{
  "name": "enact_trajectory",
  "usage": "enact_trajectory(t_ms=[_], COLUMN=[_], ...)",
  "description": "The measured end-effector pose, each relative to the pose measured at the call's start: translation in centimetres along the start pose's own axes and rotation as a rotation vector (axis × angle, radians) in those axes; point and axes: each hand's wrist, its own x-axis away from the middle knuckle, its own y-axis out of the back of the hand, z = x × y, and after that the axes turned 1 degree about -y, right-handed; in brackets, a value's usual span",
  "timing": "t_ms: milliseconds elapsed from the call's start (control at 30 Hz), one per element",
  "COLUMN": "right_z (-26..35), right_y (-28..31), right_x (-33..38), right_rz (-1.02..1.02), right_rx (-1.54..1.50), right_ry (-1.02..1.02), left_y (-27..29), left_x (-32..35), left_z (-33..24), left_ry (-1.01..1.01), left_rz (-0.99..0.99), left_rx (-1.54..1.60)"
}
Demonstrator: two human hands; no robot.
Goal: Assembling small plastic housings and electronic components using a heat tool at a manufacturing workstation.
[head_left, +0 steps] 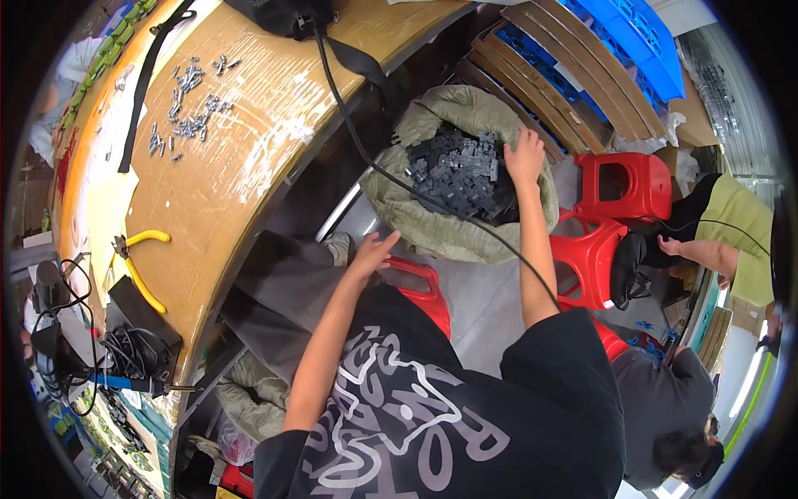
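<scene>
A pale green woven sack (pixel 449 237) stands on the floor with its rim rolled down, filled with small dark grey plastic parts (pixel 465 170). My right hand (pixel 524 155) rests at the right side of the sack's mouth, its fingers apart, touching the rim beside the parts. Between my body and the sack, my left hand (pixel 372 255) hovers with fingers spread and holds nothing. A black cable (pixel 357 145) hangs across the sack's mouth, passing in front of it toward my right arm.
On the wrapped workbench (pixel 249 158) to the left lie loose grey parts (pixel 191 108) and yellow-handled cutters (pixel 137 266). Red stools (pixel 623 187) stand to the right, near other people. Stacked cardboard and blue crates (pixel 623 50) rise behind the sack. Another sack (pixel 253 391) is under the bench.
</scene>
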Motion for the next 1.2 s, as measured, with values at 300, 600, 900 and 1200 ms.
enact_trajectory(t_ms=[300,600,900,1200], right_z=[-4.1,-8.0,-15.2,-8.8], right_y=[-3.4,-7.0,-6.1,-5.9], right_x=[-7.2,-15.6,-14.6,-10.3], right_rz=[0.279,0.2,0.266,0.392], right_rx=[-0.062,-0.668,-1.254,-1.044], right_ry=[-0.43,-0.726,-0.998,-0.672], left_y=[-4.5,-4.7,-15.8,-4.4], left_x=[-8.0,-4.9,6.6,7.5], left_z=[3.2,-8.0,-3.6,-7.5], left_ry=[0.151,-0.079,-0.141,-0.027], left_rz=[-0.128,0.057,0.284,0.258], left_rx=[0.275,1.037,0.419,0.865])
